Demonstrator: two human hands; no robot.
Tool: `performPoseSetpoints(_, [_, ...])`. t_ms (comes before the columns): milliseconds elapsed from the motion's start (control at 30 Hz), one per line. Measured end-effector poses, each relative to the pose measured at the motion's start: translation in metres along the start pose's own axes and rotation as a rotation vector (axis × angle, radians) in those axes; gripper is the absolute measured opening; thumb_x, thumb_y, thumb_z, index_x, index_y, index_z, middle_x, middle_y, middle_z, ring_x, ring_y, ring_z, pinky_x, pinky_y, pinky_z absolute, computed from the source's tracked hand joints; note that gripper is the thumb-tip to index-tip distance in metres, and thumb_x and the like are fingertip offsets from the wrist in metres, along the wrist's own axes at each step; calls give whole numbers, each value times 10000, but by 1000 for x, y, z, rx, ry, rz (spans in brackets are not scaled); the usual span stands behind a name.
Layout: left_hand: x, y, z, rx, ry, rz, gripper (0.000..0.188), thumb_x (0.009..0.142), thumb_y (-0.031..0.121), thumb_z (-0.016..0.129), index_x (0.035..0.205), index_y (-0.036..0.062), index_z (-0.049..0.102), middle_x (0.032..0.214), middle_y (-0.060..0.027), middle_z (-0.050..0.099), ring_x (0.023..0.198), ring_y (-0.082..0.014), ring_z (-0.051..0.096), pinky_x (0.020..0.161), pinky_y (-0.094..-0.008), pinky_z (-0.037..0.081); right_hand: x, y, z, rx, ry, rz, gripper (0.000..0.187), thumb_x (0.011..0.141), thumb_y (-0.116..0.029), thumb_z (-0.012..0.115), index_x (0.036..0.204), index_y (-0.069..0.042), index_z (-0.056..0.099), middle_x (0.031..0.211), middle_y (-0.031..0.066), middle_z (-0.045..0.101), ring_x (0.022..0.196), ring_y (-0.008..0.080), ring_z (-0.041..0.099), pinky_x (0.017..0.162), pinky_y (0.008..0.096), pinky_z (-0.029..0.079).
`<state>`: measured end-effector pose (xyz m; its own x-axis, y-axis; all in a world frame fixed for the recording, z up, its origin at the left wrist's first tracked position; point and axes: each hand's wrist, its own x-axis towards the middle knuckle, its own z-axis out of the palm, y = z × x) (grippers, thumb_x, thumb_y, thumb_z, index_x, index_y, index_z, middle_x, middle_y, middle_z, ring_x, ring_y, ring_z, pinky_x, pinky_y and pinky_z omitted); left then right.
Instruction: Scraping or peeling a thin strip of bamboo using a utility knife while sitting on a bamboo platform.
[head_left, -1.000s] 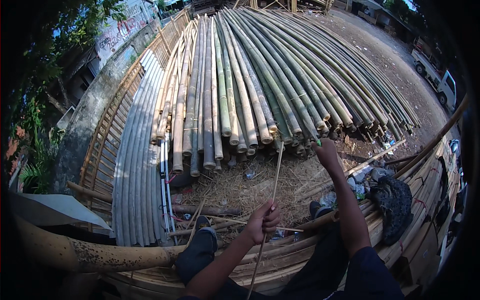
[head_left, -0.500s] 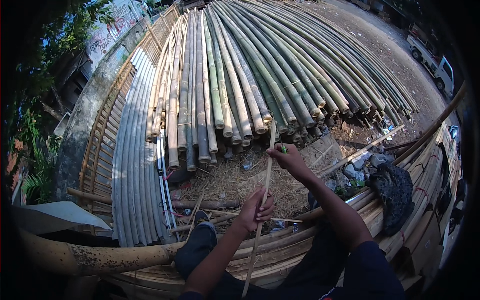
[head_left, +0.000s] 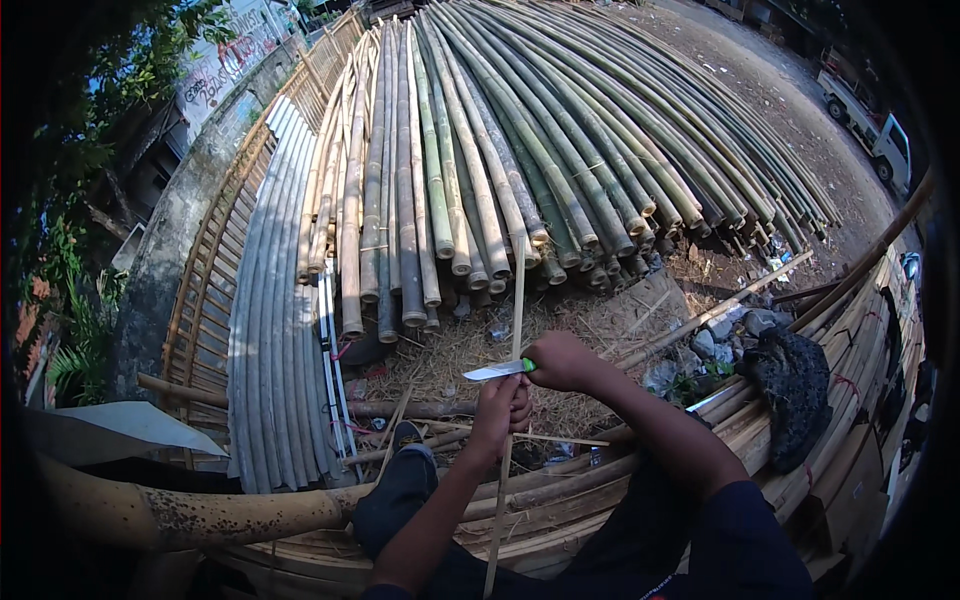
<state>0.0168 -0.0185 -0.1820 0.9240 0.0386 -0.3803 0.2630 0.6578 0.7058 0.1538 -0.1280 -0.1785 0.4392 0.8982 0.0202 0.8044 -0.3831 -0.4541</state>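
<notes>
Drawn closer to the left hand [head_left: 495,413], which clasps a bamboo strip [head_left: 518,300], the right hand [head_left: 562,361] grips a knife [head_left: 493,371]; stacked poles [head_left: 437,190] lie beyond, corrugated sheets [head_left: 272,380] leftward.

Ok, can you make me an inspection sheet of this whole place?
Surface: straw-strewn brown ground.
Job's things: long, thin, pale bamboo strip; green-handled knife with silver metal blade, crossing the strip in view, contact unclear.
Clutter: rough grey stones; crumpled black thing, kind unclear.
Hands: left hand closed around the strip; right hand closed around the knife.
Cables: nothing seen.
Surroundings: stacked long green-and-tan bamboo poles; grey corrugated sheets; small white truck.
</notes>
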Motion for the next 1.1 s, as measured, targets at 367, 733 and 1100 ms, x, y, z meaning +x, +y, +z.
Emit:
performPoseSetpoints(367, [-26,-1,19,92,61,16,225,999,281,363,857,110,399,581,64,245,422,-26,209,357,-194,159,21,41,-24,-191,436,374,119,644,-214,624,641,-96,637,624,160,589,643,367,600,606,462,478])
performPoseSetpoints(733, [-64,-15,39,-9,-272,-163,229,999,284,350,873,97,390,586,61,256,429,-27,226,356,-194,175,-34,157,-59,-133,687,1074,236,747,-234,558,787,-23,656,836,238,639,781,387,633,674,465,507])
performPoseSetpoints(1100, [-22,12,-20,-430,-215,-93,301,1000,356,352,830,116,412,550,48,264,400,-28,211,328,-168,188,1,32,-46,185,319,362,276,784,-254,645,739,17,628,629,209,580,593,387,574,568,440,436])
